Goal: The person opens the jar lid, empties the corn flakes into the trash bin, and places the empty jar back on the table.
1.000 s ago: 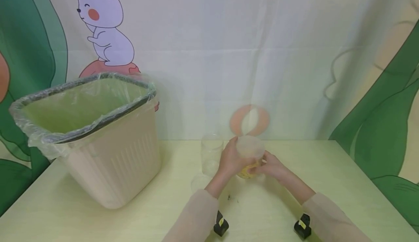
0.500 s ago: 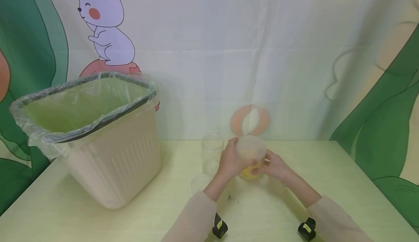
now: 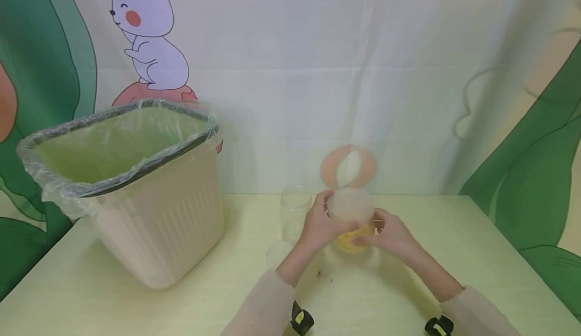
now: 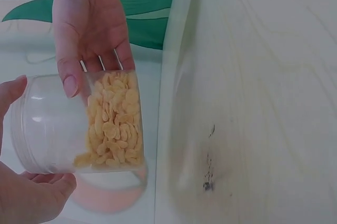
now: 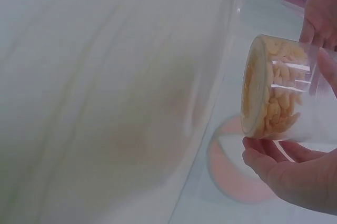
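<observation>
Above table [image 3: 181,305], jar [image 3: 350,220] sits between left hand [image 3: 317,225] and right hand [image 3: 392,235].

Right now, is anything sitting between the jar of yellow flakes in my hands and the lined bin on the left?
Yes. The empty clear jar stands just left of the held jar, with a clear lid lying before it. The table beyond them toward the bin looks open.
</observation>
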`<state>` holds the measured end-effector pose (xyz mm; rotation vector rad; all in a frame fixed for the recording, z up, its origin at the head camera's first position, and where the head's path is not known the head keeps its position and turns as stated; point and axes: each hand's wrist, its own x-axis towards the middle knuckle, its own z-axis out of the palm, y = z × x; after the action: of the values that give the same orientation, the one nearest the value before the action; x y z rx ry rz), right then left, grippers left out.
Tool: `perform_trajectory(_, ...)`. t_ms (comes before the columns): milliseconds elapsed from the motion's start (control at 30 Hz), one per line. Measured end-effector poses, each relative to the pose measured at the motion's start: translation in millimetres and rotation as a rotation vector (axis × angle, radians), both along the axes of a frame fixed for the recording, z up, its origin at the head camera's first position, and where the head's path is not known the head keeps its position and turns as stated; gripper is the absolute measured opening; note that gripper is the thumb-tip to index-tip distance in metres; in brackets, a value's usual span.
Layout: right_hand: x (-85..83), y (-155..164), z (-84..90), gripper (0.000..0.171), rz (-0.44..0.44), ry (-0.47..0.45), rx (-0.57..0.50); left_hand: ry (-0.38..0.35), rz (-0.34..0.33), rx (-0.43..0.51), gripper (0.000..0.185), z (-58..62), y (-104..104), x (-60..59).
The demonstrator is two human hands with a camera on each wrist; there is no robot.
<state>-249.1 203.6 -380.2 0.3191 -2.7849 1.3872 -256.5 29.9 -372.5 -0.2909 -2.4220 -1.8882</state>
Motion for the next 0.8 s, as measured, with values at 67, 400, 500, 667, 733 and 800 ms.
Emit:
perform_trajectory(67,2.7,0.1,2.1,0.075,0.004,0.032,0.018,-0.009,-0.014,0.022,0.088,1.3,-1.3,1.9)
perform_trajectory(400,14.3,2.1,9.1,0.077,0.007,0.080,0.034,-0.032,-0.067,0.059,0.092,9.9,-6.6,12.8)
perform_trajectory(500,19.2,1.8,12.0,0.077,0.006,0.095,0.041,-0.031,-0.087,0.071,0.093,11.4,-8.4,15.9)
perform_trajectory(667,25.6,1.4,16.0,0.077,0.020,0.126,0.028,-0.008,-0.110,0.081,0.093,12.9,-10.8,19.8)
perform_trajectory(733,27.8,1.5,16.9,0.076,0.032,0.140,0.012,0.001,-0.113,0.065,0.094,13.2,-12.2,21.1)
perform_trajectory(800,29.6,1.9,17.0,0.076,0.040,0.151,0.006,0.006,-0.117,0.046,0.094,13.5,-13.9,22.6)
